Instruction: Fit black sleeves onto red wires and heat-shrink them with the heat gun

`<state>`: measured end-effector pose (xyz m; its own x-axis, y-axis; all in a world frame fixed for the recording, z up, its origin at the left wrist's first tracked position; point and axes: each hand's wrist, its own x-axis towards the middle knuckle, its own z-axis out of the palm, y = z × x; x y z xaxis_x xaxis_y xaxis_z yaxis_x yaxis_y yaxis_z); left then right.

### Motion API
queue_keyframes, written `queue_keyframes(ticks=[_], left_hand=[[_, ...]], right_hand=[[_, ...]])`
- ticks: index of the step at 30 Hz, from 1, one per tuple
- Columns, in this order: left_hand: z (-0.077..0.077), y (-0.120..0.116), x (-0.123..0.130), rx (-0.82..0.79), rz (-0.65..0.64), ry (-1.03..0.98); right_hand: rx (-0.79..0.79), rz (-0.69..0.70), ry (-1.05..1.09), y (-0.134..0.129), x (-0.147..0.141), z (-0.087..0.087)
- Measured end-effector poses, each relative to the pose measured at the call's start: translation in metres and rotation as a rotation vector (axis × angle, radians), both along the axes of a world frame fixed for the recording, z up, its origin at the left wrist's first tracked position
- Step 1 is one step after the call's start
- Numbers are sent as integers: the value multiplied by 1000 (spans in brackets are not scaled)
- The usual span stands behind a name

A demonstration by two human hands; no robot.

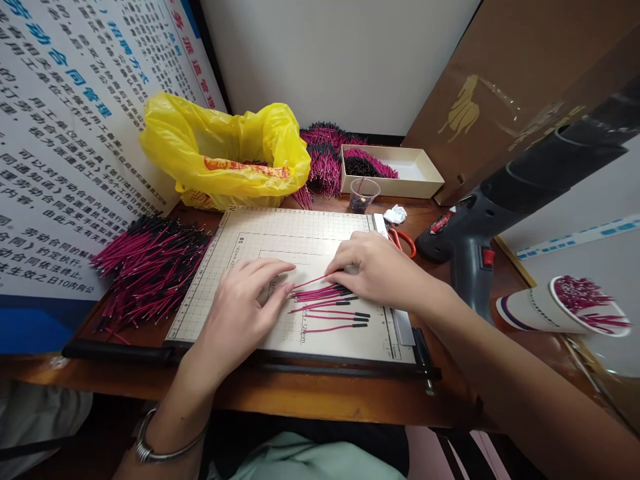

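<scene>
My right hand (363, 263) pinches one thin magenta wire (313, 283) between thumb and fingers, over a gridded paper-cutter board (250, 227). The wire's free end points left, close to my left thumb. My left hand (250, 297) hovers at the board's left half with thumb and index finger apart; whether the thumb touches the wire's end I cannot tell. Below my right hand, several magenta wires with black sleeves (360, 325) lie in a loose row, sleeves to the right. A large heap of similar wires (155, 267) rests left of the board.
Behind the board stand a yellow plastic bag (225, 160), stacked wire bundles (325, 157), a cardboard tray (420, 175) and a small clear cup (364, 195). To the right are orange-handled scissors (406, 241), a black heat gun (475, 233) and a tilted paper cup of magenta pieces (530, 308).
</scene>
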<state>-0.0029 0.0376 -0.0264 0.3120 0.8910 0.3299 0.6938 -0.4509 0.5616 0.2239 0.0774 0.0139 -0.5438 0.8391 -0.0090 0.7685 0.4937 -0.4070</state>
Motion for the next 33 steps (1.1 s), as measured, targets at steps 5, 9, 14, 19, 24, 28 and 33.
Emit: queue_keyframes(ticks=[5, 9, 14, 19, 24, 28, 33], left_hand=[[-4, -2, 1, -66, -4, 27], [-2, -5, 10, -113, -18, 48], [3, -12, 20, -169, -24, 39], [-1, -15, 20, -131, -26, 84], [-6, -33, 29, 72, 41, 171], [-7, -53, 46, 300, 8, 380], [-14, -61, 60, 279, 31, 513]], right_hand=[[-46, 10, 8, 4, 3, 0], [-95, 5, 26, 7, 8, 2], [-147, 40, -3, 7, 8, 3], [-148, 54, -51, 1, 7, 3], [-84, 36, -88, -12, 10, 4], [2, -56, -42, -31, 23, -3], [292, -259, 171, -59, 36, -19]])
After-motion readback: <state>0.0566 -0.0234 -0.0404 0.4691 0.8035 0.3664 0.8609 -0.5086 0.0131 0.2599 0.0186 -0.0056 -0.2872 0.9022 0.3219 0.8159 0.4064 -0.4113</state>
